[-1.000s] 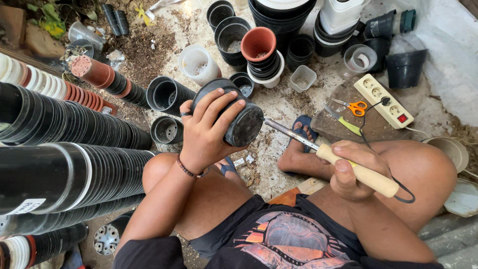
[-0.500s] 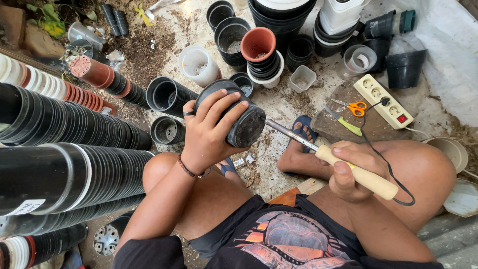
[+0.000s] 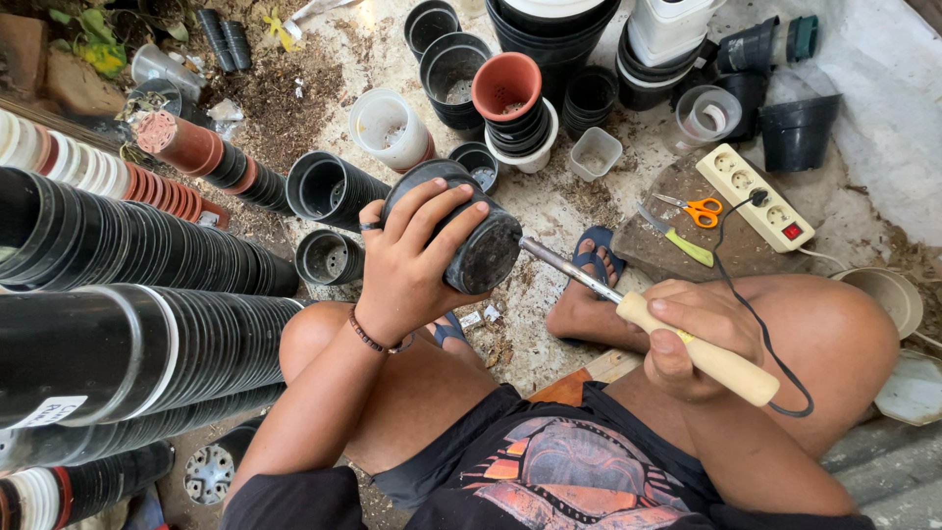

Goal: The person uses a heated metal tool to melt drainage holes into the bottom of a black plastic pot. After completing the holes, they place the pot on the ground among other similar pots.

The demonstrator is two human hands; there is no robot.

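Head view: left hand [image 3: 407, 270] clasps black pot [image 3: 461, 231] sideways.

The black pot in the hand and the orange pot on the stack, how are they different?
The black pot is held sideways in the left hand, base toward the soldering iron; the orange pot stands upright on stacked pots. One is black, the other terracotta orange. Both are small round plastic plant pots.

I have one view only, from the camera on the head, looking steeply down and slightly forward over my lap. It sits close above my left hand [image 3: 412, 270] and right hand [image 3: 687, 329], with the littered ground beyond.
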